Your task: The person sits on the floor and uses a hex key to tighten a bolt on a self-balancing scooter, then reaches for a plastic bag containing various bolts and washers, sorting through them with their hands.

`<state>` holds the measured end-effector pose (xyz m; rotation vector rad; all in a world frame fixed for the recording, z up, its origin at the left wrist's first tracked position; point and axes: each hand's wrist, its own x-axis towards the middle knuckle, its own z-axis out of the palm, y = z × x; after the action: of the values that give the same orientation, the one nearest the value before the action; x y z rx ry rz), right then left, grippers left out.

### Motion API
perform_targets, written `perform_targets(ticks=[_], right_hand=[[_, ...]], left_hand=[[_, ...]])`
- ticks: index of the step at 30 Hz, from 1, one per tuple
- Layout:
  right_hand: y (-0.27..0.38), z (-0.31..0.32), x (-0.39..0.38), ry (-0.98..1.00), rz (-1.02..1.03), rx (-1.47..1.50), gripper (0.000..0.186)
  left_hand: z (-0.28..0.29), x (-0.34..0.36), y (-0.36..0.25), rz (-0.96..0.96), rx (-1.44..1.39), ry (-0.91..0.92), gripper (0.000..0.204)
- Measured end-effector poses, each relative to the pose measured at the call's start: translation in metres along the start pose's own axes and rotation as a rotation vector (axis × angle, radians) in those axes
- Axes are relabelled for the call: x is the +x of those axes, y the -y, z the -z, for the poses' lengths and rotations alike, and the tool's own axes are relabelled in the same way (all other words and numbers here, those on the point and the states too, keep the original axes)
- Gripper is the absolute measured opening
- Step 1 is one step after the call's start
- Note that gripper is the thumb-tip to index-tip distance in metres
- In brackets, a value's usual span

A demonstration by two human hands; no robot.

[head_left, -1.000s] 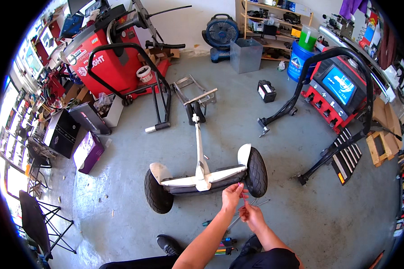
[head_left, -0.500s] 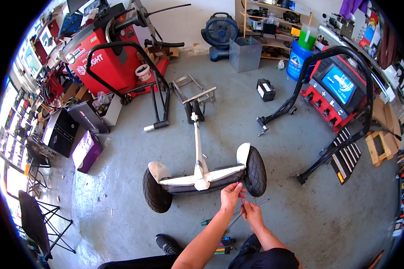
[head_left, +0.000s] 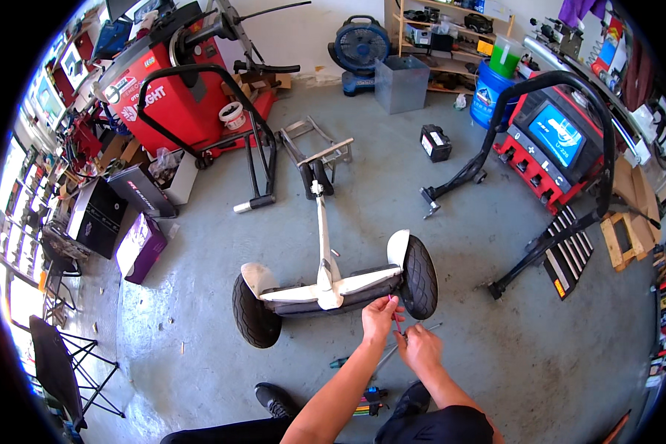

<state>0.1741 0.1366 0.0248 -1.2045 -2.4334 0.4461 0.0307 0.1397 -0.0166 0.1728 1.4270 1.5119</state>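
A thin pink hex key (head_left: pixel 397 320) spans the gap between my two hands, in front of the right wheel of a white self-balancing scooter (head_left: pixel 328 293). My left hand (head_left: pixel 378 320) is closed, pinching its upper end. Lower and to the right, my right hand (head_left: pixel 421 348) has its fingers closed at the other end. The scooter lies on the grey floor, with its black right tire (head_left: pixel 420 280) just beyond my hands. Between my shoes lies a holder of multicoloured hex keys (head_left: pixel 370 403). A green-handled screwdriver (head_left: pixel 338 363) is partly hidden by my left forearm.
A metal frame (head_left: pixel 316 144) stands beyond the scooter's steering bar. Farther right are a black battery (head_left: pixel 435 143) and a red machine with a screen (head_left: pixel 555 140). Boxes (head_left: pixel 142 248) and a folding chair (head_left: pixel 54 362) stand left. A blue fan (head_left: pixel 362 48) is at the back.
The view has shifted slightly. My right hand has turned a little, its back showing more, and both hands still grip the pink hex key.
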Motion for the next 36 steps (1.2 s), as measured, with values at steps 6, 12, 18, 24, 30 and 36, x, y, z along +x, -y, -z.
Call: perform_targets(ticks=[6, 12, 18, 24, 30, 36], right_hand=[[-0.021, -0.025, -0.006, 0.232, -0.315, 0.637, 0.027], [0.002, -0.012, -0.001, 0.055, -0.058, 0.214, 0.027], [-0.009, -0.029, -0.005, 0.122, -0.273, 0.635, 0.03], [-0.021, -0.039, -0.009, 0.277, -0.485, 0.903, 0.034], [-0.015, -0.042, -0.011, 0.275, -0.562, 1.08, 0.034], [-0.017, -0.047, -0.015, 0.279, -0.571, 1.118, 0.033]], left_hand=[[-0.006, -0.004, -0.006, 0.018, 0.012, 0.063, 0.032], [0.001, 0.0, -0.004, 0.035, -0.008, 0.056, 0.033], [-0.002, 0.0, -0.003, 0.032, 0.017, 0.042, 0.032], [-0.009, -0.002, -0.005, -0.014, 0.05, -0.022, 0.027], [-0.008, -0.002, -0.006, -0.01, 0.04, -0.031, 0.026], [-0.008, -0.002, -0.009, -0.01, 0.052, -0.032, 0.023]])
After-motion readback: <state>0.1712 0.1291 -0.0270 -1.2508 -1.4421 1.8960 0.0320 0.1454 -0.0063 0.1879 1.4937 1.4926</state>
